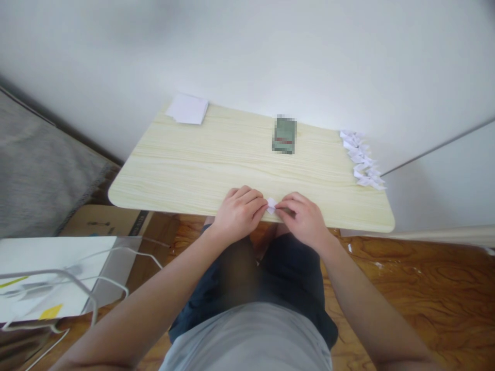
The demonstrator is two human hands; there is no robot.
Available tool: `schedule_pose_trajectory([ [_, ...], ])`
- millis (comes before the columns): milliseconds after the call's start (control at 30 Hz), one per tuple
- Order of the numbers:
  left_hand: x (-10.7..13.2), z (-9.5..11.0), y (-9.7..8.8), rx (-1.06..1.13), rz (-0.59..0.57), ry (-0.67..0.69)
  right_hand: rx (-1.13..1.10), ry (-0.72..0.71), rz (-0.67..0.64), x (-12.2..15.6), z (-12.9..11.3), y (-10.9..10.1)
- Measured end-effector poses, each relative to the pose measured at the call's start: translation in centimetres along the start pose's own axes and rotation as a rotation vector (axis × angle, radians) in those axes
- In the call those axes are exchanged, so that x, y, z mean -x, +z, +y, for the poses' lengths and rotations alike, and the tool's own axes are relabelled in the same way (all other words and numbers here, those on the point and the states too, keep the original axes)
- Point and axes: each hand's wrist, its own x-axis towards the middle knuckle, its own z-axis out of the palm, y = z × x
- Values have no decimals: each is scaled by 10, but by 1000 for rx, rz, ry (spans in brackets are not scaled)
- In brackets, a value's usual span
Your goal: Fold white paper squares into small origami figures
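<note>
A small folded piece of white paper point(271, 205) is pinched between both hands at the near edge of the pale wooden table point(216, 159). My left hand point(242, 210) holds its left side, the fingers closed and bent over it. On the right side, my right hand point(303, 216) grips it between thumb and fingertips. The fingers hide part of the paper, so its exact folds cannot be made out. Several folded white paper pieces point(361, 159) lie in a row along the table's right edge. At the back left corner rests a stack of white paper sheets point(188, 109).
A blurred-out green item point(284, 135) lies near the table's back edge, by the white wall point(247, 51). To the lower left are a cardboard box point(104, 219), a white box point(58, 252) and white cables point(131, 249). Paper scraps point(379, 265) lie on the wooden floor point(425, 304).
</note>
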Motion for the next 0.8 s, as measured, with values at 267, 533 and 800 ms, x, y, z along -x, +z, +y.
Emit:
schedule_pose_trajectory([
  [267,4,10,2,-39,5,-130,12,64,-78,-7,-7,-4],
  [533,2,6,-1,39,2,-174,20,70,-66,-9,-5,-3],
  [800,-4,8,0,105,3,-294,93,221,-145,-19,-9,-6],
])
